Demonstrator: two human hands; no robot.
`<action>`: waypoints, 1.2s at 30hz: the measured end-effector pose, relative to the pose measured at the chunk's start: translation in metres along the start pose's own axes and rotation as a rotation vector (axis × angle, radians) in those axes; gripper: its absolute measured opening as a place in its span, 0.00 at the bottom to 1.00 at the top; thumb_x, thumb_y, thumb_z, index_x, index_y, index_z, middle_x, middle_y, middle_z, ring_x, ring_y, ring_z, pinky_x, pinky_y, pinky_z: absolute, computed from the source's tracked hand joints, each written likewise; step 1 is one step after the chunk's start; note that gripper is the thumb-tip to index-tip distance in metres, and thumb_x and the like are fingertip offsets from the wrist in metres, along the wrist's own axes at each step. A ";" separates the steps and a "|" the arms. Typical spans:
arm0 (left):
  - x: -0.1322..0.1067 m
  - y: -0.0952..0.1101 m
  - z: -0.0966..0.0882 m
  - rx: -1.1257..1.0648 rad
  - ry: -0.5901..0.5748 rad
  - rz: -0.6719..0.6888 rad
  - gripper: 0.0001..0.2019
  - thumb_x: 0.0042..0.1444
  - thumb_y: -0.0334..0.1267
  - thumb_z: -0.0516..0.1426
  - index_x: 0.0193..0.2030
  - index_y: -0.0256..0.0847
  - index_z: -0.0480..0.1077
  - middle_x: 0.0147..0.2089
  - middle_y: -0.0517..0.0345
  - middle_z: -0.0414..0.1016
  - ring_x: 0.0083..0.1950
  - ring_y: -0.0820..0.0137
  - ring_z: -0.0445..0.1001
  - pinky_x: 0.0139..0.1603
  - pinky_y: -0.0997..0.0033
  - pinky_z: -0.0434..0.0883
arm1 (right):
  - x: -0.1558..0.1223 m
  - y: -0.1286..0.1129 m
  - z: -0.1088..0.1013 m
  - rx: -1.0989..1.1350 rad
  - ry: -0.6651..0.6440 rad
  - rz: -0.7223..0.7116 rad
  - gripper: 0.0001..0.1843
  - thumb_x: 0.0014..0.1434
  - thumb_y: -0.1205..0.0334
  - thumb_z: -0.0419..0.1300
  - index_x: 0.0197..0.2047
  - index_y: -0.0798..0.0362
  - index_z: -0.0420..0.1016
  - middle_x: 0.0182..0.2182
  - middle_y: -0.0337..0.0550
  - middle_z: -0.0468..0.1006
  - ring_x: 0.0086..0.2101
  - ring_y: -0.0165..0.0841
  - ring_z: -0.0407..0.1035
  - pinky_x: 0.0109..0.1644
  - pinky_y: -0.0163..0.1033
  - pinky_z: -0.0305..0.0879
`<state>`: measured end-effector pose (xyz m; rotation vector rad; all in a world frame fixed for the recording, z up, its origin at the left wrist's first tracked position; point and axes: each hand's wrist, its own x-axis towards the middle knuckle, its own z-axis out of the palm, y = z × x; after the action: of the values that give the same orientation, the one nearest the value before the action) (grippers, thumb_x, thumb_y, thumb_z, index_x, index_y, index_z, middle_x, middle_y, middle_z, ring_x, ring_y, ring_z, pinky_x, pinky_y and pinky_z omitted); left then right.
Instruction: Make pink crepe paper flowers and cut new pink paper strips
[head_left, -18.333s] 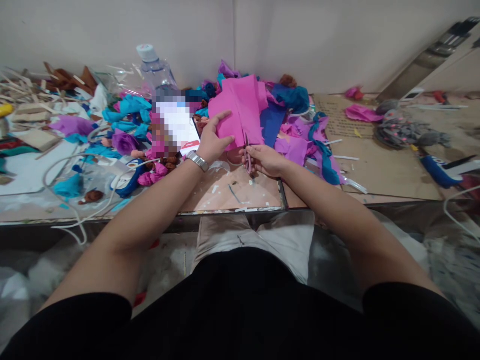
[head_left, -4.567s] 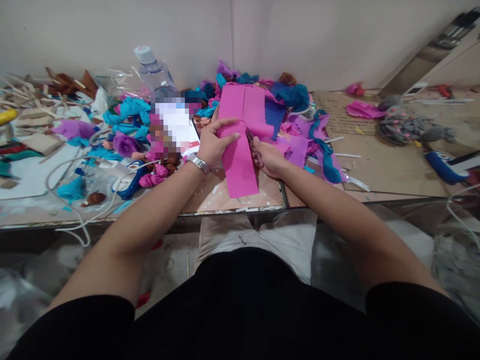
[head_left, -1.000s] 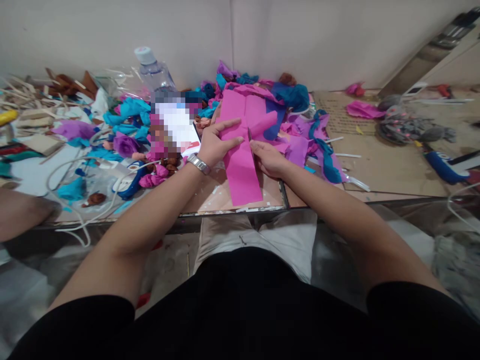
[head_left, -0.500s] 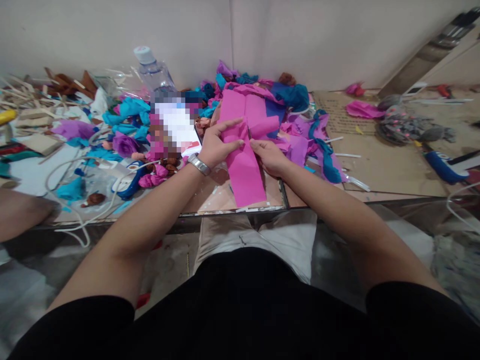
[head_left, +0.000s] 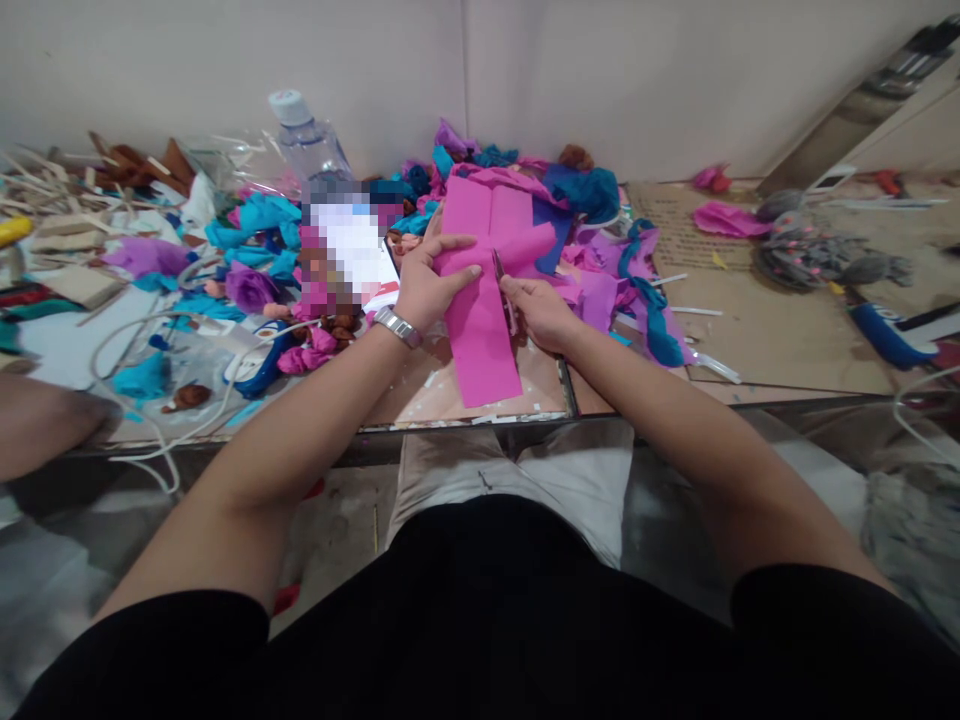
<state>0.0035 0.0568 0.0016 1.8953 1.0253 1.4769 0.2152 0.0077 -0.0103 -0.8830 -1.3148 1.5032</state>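
Note:
A long strip of pink crepe paper reaches toward the table's front edge, over another pink sheet. My left hand grips the strip, thumb on top and index finger stretched across it; its other fingers are hidden. Along the strip's right side, my right hand is closed around a small pair of scissors. The scissors' blades point away from me at the paper, and their handles are mostly covered by my fingers.
Crumpled teal paper and purple scraps lie behind and to the right. A phone and a water bottle stand left of my hands. Farther out are a blue glue gun with its cord, wood sticks and cardboard.
The pink strip has shifted slightly left and away from me, with my left hand moving a little left. The scissors show more clearly at the strip's right edge; my right hand has barely moved.

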 end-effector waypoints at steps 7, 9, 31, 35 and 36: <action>0.001 -0.005 0.000 -0.015 0.013 -0.003 0.23 0.51 0.45 0.75 0.55 0.54 0.82 0.70 0.55 0.78 0.77 0.53 0.70 0.84 0.38 0.61 | -0.004 -0.005 0.005 0.024 -0.018 0.060 0.34 0.56 0.24 0.69 0.31 0.50 0.74 0.16 0.32 0.72 0.13 0.27 0.60 0.13 0.35 0.51; 0.000 -0.001 -0.001 0.005 -0.004 0.019 0.24 0.52 0.46 0.74 0.57 0.53 0.81 0.69 0.54 0.79 0.75 0.53 0.72 0.84 0.39 0.62 | -0.004 -0.007 0.006 0.032 -0.015 0.055 0.35 0.55 0.24 0.69 0.30 0.50 0.73 0.15 0.31 0.71 0.12 0.27 0.59 0.12 0.35 0.50; -0.011 0.023 0.002 0.051 -0.135 0.039 0.39 0.51 0.61 0.74 0.66 0.44 0.78 0.67 0.46 0.81 0.69 0.49 0.80 0.77 0.47 0.72 | -0.005 -0.013 0.008 -0.022 0.031 0.075 0.34 0.57 0.25 0.68 0.26 0.48 0.67 0.13 0.32 0.69 0.14 0.29 0.64 0.16 0.34 0.59; -0.011 0.022 0.002 0.044 -0.145 0.053 0.38 0.51 0.59 0.74 0.67 0.47 0.78 0.67 0.49 0.81 0.69 0.50 0.80 0.76 0.46 0.73 | -0.002 -0.010 0.009 0.019 0.054 0.064 0.34 0.57 0.27 0.70 0.27 0.49 0.68 0.15 0.32 0.71 0.16 0.28 0.64 0.19 0.35 0.61; -0.012 0.022 0.003 0.044 -0.145 0.053 0.38 0.51 0.59 0.74 0.67 0.47 0.78 0.67 0.49 0.81 0.69 0.50 0.80 0.76 0.46 0.73 | -0.002 -0.010 0.009 0.037 0.068 0.069 0.33 0.58 0.28 0.70 0.27 0.49 0.68 0.16 0.32 0.71 0.16 0.28 0.64 0.20 0.35 0.62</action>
<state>0.0101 0.0346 0.0116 2.0424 0.9538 1.3333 0.2088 0.0032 0.0010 -0.9560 -1.2143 1.5325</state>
